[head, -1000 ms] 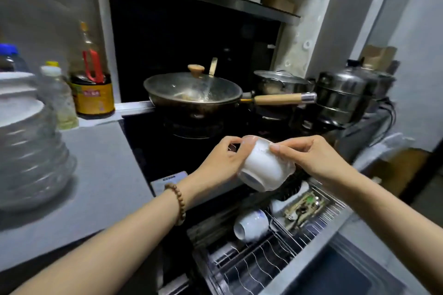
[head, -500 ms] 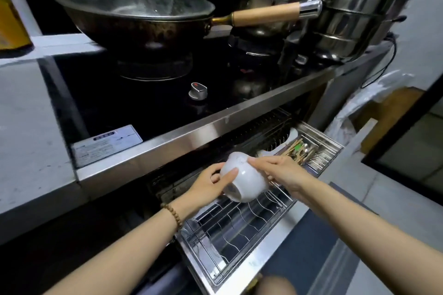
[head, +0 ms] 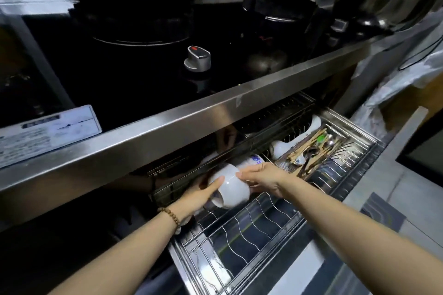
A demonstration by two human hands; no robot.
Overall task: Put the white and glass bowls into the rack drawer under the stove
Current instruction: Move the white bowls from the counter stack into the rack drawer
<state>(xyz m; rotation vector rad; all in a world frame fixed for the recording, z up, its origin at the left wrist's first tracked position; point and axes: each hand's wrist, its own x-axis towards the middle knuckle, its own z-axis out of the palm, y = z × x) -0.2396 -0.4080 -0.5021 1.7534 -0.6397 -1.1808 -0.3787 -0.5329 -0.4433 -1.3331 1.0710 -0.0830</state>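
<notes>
A white bowl point(head: 230, 189) lies on its side, mouth toward me, at the back left of the open wire rack drawer point(head: 251, 230) under the stove. My left hand point(head: 199, 196) holds its left side with the thumb along the wall. From the right, my right hand point(head: 261, 179) grips the bowl's far side with curled fingers. Another white bowl with blue pattern point(head: 251, 160) sits just behind it, partly hidden. No glass bowl is in view.
A cutlery tray point(head: 311, 148) with chopsticks and spoons fills the drawer's right end, white ladles point(head: 282, 146) beside it. The steel stove front edge point(head: 167, 124) overhangs the drawer. A burner knob point(head: 197, 58) and pots stand on the black cooktop above.
Both hands carried the white bowl down from above the stove into the drawer's back left, and my view dropped closer to the drawer.
</notes>
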